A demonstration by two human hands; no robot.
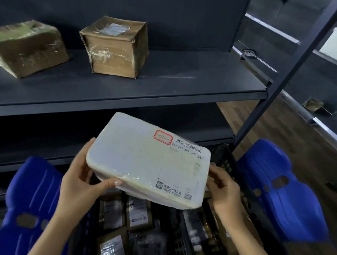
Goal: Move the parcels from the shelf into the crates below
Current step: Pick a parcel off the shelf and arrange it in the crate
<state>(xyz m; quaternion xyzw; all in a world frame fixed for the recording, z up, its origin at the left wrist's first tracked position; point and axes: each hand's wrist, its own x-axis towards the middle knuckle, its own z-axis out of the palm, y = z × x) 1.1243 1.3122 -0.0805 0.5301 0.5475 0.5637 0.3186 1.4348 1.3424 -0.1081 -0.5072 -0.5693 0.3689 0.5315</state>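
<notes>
- Holding the white parcel [148, 163] in the air, both hands grip it by its short ends. It sits tilted above the crates, below the front lip of the shelf [165, 92].
- The left hand [79, 179] wraps the left end, with its thumb laid along the near lower edge. The right hand [225, 190] curls round the right end.
- The parcel's rounded corners and glossy film wrap suggest a soft outer skin over something fairly stiff. It looks light, but the film may be slippery, so gripping the two ends seems the sound choice.
- A printed label with a red stamp faces up.
- The black lattice crate [228, 165] below already holds several flat brown packets [139, 213] with labels. A second bay to the right holds darker items that are hard to make out.
- Two taped cardboard boxes, the square one [113, 48] and the lower one [27, 47], remain on the shelf.
</notes>
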